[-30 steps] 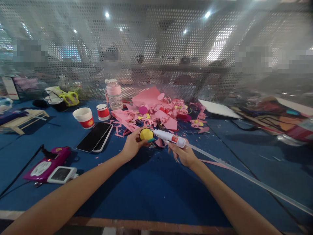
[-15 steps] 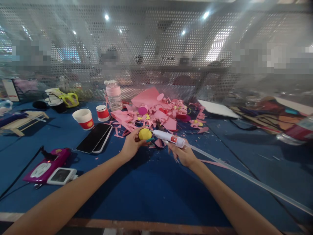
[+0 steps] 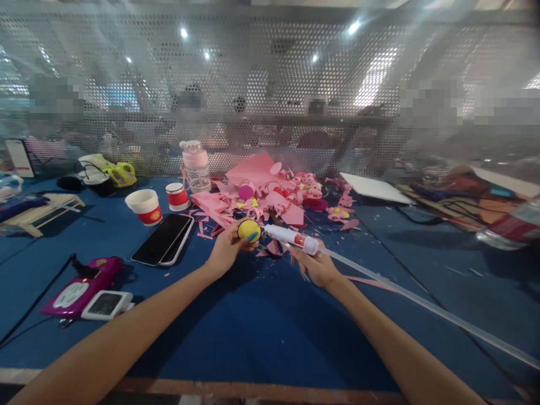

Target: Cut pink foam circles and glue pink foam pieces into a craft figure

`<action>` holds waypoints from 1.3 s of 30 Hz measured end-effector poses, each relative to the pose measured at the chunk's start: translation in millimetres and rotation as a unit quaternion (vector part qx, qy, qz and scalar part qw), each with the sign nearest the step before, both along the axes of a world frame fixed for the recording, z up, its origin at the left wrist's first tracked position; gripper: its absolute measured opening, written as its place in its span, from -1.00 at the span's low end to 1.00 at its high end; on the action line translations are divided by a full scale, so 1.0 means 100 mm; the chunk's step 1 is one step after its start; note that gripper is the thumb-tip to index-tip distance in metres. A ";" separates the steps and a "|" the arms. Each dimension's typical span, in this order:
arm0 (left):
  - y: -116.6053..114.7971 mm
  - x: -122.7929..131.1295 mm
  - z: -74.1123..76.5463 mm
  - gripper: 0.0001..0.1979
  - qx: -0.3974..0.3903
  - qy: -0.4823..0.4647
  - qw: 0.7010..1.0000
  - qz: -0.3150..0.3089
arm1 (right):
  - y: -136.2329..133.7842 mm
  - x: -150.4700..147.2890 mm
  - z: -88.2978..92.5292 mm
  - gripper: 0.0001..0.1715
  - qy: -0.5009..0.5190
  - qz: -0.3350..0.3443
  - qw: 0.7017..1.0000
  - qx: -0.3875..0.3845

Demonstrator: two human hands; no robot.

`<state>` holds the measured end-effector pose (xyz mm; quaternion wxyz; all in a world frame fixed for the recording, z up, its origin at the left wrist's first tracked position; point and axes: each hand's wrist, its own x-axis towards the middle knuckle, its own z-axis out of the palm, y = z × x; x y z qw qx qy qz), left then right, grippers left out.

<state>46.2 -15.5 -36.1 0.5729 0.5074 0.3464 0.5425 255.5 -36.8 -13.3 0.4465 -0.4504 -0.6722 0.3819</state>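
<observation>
Between the fingers and thumb of my left hand (image 3: 225,247) is a small yellow disc (image 3: 248,229) with a dark rim, its yellow face toward me. My left thumb, with a long teal nail, lies over that face. My right hand (image 3: 315,263) is closed around a white glue gun (image 3: 291,237). Its nozzle points left and is at the disc's right edge; whether it touches, I cannot tell. A long translucent glue stick (image 3: 405,289) runs out of the gun's back end toward the lower right. Behind both hands lies a heap of pink paper scraps (image 3: 274,191).
Left of my hands are two stacked phones (image 3: 162,241), a paper cup (image 3: 144,207), a red-and-white cup (image 3: 177,197) and a purple device (image 3: 82,289) with a cable. A clear bottle (image 3: 196,169) stands behind. Cardboard (image 3: 442,208) and a lying bottle (image 3: 512,228) are at right.
My left thumb has slid up onto the yellow face, and the disc has turned slightly in my fingers. My right hand and the glue gun are almost unmoved.
</observation>
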 end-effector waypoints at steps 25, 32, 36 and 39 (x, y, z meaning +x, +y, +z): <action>0.03 -0.03 0.00 -0.48 0.006 0.002 0.999 0.036 | 0.00 0.01 0.02 -0.59 -0.010 0.007 1.000 -0.001; 0.03 -0.03 0.01 -0.45 0.005 -0.002 0.999 0.034 | 0.00 0.02 0.00 -0.59 -0.015 0.001 1.000 -0.008; 0.03 -0.04 0.00 -0.44 0.012 0.000 0.999 0.030 | 0.00 0.03 -0.01 -0.60 -0.023 0.016 1.000 -0.007; 0.04 -0.04 0.00 -0.44 0.013 0.006 0.999 0.033 | 0.00 0.04 -0.01 -0.62 -0.027 0.024 0.999 -0.017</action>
